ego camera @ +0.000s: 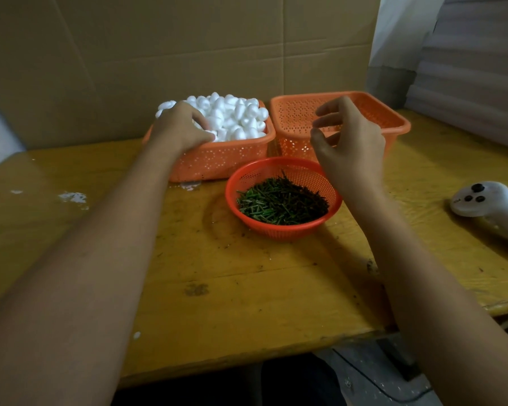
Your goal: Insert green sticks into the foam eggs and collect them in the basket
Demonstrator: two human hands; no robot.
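Digging left hand (182, 127) into eggs (232, 115), fingertips curled down and buried in the pile, thumb lying at its near edge; cannot tell whether gripping one. Hovering right hand (349, 142) over the near left part of the empty basket (387, 124), above the far rim of the bowl (279, 227); fingers spread apart, loosely bent, holding nothing, well clear of the sticks (282, 200). Heaping white eggs above the rim of the egg basket (217, 162), standing toward the far edge of the table (247, 288), left of middle. Standing just beside it on the right, the empty basket, orange too. Sitting just in front of both, the round red bowl, holding green sticks in a loose pile over its bottom. Lying at the right edge, a white controller (487, 206). Rising behind the far edge, cardboard (188, 39).
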